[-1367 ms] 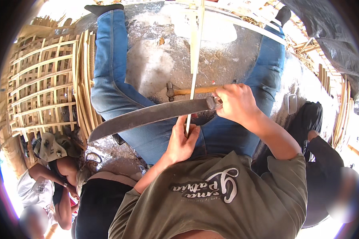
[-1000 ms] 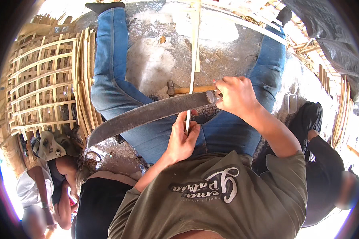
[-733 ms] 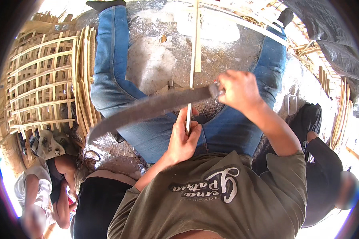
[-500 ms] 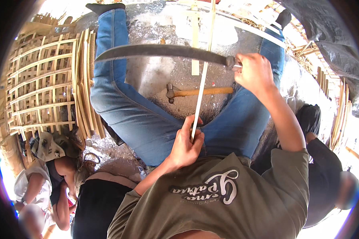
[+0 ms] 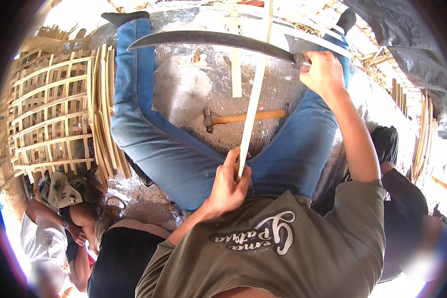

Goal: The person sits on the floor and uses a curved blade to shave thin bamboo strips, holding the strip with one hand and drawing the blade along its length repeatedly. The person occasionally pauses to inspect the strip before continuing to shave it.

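Observation:
My right hand (image 5: 325, 73) is closed round the handle of a machete with a long, dark, curved blade (image 5: 203, 38), held out flat to the left above my lower legs. The blade crosses a long pale bamboo strip (image 5: 254, 99) near the strip's far part. In front of my belly, my left hand (image 5: 229, 183) grips the near end of that strip, which points away from me. Between my spread legs a hammer (image 5: 248, 117) with a wooden handle lies on the ground.
Another pale strip (image 5: 236, 74) lies on the ground beyond the hammer. Woven bamboo panels (image 5: 52, 109) stand at the left, beside stacked slats (image 5: 103, 114). People sit close at the lower left and at the right. Dark sheeting (image 5: 412, 44) hangs at the upper right.
The machete and my right hand have moved farther away along the strip and slightly right. The strip now shows its wider face. My left hand keeps its hold.

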Tool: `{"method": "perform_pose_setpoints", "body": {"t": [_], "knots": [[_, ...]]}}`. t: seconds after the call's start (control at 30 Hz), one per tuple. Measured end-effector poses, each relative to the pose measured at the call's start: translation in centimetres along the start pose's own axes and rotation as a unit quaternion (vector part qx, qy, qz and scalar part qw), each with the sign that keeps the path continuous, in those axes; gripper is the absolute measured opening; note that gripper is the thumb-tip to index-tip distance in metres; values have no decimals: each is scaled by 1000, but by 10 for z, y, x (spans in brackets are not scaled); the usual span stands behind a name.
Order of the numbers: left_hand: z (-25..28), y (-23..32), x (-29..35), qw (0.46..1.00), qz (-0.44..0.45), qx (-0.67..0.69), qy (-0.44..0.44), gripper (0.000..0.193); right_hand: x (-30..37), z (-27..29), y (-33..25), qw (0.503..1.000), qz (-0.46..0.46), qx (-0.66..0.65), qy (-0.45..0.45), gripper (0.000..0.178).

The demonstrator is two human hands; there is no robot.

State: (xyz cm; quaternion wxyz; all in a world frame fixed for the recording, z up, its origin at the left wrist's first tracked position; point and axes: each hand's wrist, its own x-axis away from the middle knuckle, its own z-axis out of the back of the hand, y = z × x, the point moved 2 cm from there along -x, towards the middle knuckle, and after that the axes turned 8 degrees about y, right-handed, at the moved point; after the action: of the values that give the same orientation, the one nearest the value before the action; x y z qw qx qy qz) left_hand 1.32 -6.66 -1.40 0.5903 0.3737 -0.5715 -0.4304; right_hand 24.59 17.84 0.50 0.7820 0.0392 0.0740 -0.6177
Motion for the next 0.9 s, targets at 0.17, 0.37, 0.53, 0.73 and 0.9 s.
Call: {"method": "perform_pose_setpoints", "body": {"t": [0.17,0.37,0.53,0.73,0.9], "knots": [[0,-4,-3,1000,17,-8,6,33,-9,-6,6,1000,0,5,2,27],[2,-7,1,1000,26,-2,-4,33,-41,-6,45,990,-135,27,31,24],[-2,2,-3,1000,-12,0,17,34,-33,-7,68,985,-123,-63,101,24],[-3,-5,-7,996,40,71,-27,33,14,9,19,975,-55,-186,107,22],[-4,-10,-3,983,34,170,-66,35,43,14,-19,972,48,-223,54,20]]}}
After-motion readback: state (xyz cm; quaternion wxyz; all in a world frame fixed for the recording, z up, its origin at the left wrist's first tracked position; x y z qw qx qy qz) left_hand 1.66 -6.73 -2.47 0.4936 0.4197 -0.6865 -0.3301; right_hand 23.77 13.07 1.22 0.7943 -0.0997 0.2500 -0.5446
